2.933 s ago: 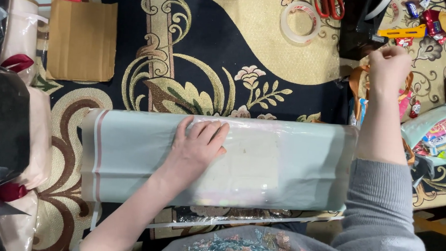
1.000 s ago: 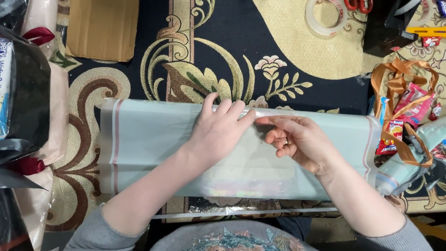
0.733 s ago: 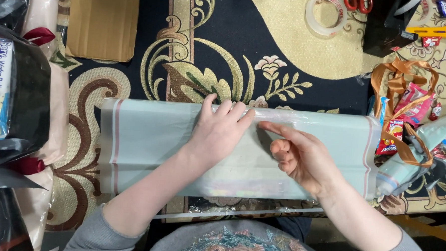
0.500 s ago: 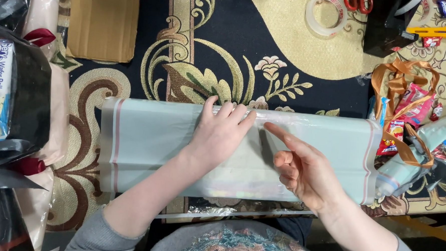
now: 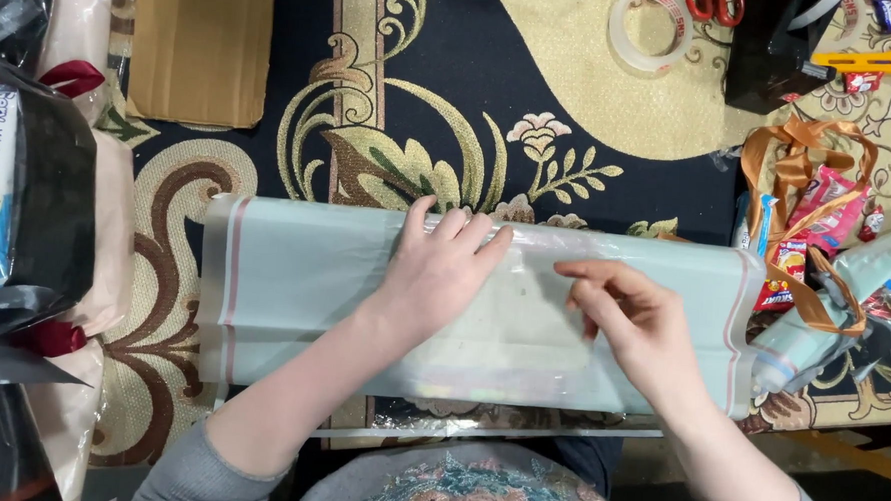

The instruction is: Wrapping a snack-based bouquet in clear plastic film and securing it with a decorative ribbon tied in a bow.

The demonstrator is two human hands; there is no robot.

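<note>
Left hand (image 5: 443, 270) flat, right hand (image 5: 635, 324) fingertips released on wrap (image 5: 304, 284) (tape roll (image 5: 651, 29), snacks (image 5: 817, 222) beyond).

Bright, even overhead light, no hard shadows; only soft shade under the left hand (image 5: 440, 270) and right hand (image 5: 638, 324). Mild sheen on the pale green translucent plastic wrap (image 5: 303, 294), with an iridescent glint along its near edge. Glare on the black glossy plastic bag (image 5: 57, 203) at left. Focus sharp centre; slight softness and stretch toward the corners.
</note>
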